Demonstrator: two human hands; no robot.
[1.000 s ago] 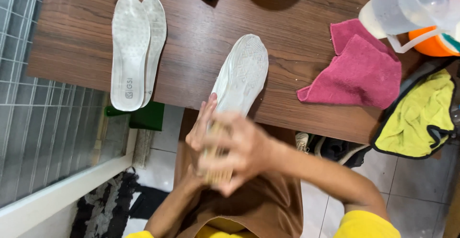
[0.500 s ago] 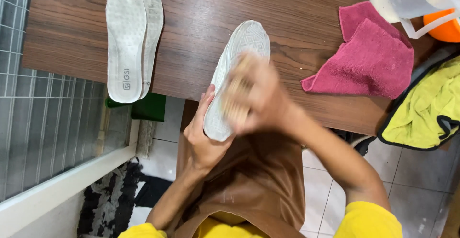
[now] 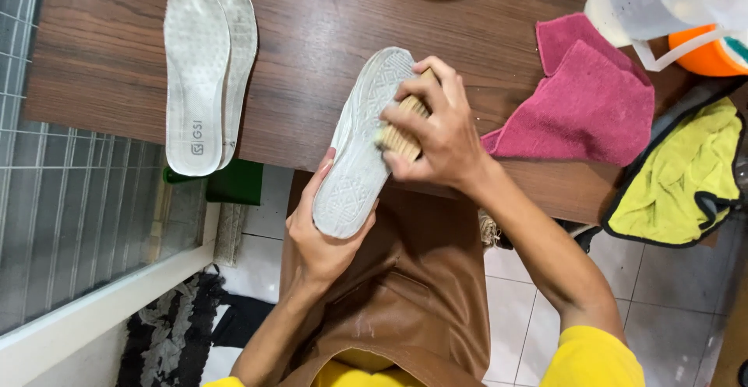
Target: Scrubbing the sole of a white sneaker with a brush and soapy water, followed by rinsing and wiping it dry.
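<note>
My left hand [image 3: 321, 235] grips the heel end of a white shoe [image 3: 360, 141] turned sole up, its toe resting over the front edge of the dark wooden table [image 3: 312, 52]. My right hand [image 3: 436, 130] holds a wooden brush [image 3: 405, 126] pressed against the middle of the shoe's sole. Two white insoles [image 3: 206, 71] lie side by side on the table at the far left.
A pink cloth [image 3: 596, 95] lies on the table to the right of my right hand. A clear plastic jug [image 3: 662, 1] and an orange container [image 3: 713, 56] stand at the far right. A yellow cloth [image 3: 678, 176] hangs off the right edge. A wire grid [image 3: 70, 208] stands at left.
The brush in my right hand has moved along the sole toward the toe end. My left hand keeps hold of the heel end throughout.
</note>
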